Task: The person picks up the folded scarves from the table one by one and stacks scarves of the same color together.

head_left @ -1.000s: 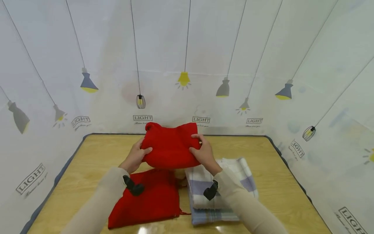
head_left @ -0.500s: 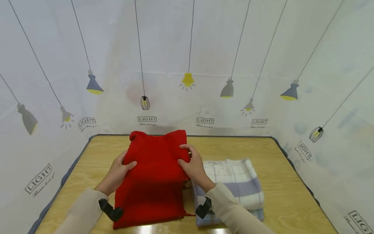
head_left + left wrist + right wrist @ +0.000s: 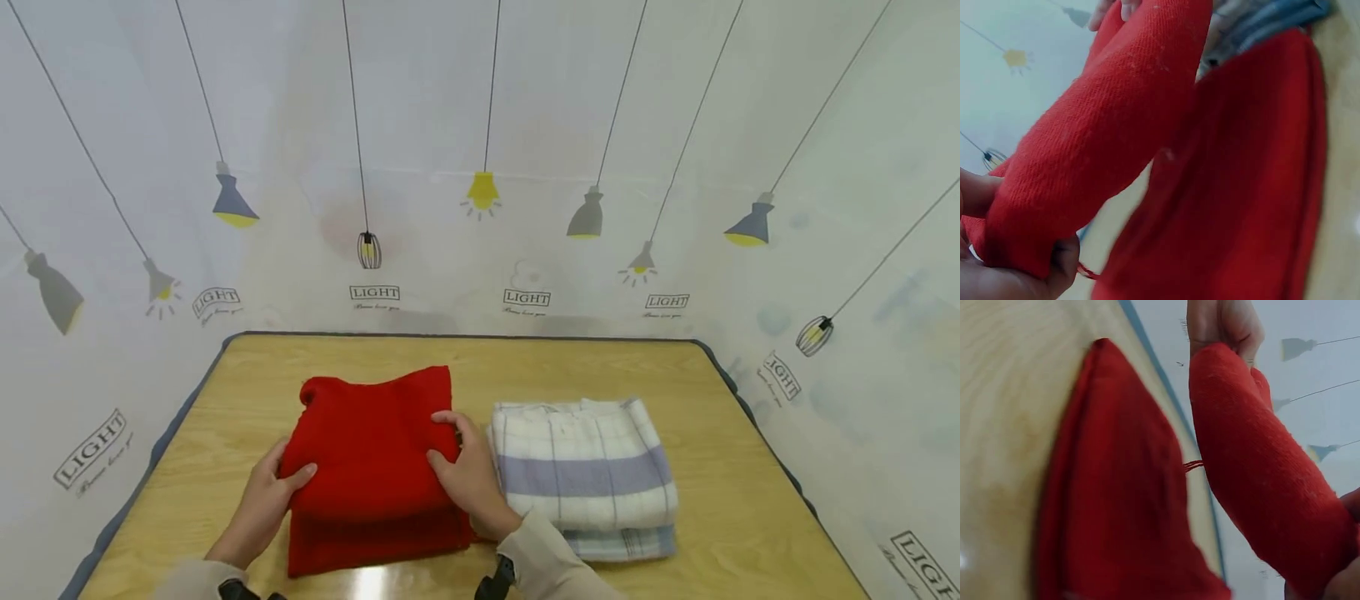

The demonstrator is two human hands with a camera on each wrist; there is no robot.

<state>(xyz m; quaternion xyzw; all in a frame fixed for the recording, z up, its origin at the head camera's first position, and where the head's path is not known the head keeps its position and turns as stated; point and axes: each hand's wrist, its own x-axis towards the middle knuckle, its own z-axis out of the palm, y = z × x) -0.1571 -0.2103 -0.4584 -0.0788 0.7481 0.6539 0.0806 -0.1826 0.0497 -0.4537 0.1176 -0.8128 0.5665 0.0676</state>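
Observation:
Both hands hold a folded red knitted scarf [image 3: 367, 442] just above a second folded red scarf [image 3: 375, 546] on the table. My left hand [image 3: 262, 500] grips its left edge, thumb on top and fingers underneath. At the right edge, my right hand [image 3: 468, 471] pinches it between thumb and fingers. The left wrist view shows a gap between the held scarf [image 3: 1097, 125] and the lower one [image 3: 1229, 175]. A thin red fringe strand [image 3: 1193, 465] hangs between the two in the right wrist view. Most of the lower scarf is hidden in the head view.
To the right lies a stack of folded plaid cloths, a white and purple one [image 3: 585, 475] above a blue-green one [image 3: 622, 543]. The wooden table [image 3: 750, 517] is bordered by a dark edge. Behind it hangs a white sheet [image 3: 420, 108] printed with lamps.
Both hands have carried the red scarf from near the back of the table toward me and to the left, lowering it over the other red scarf. The plaid stack stays put.

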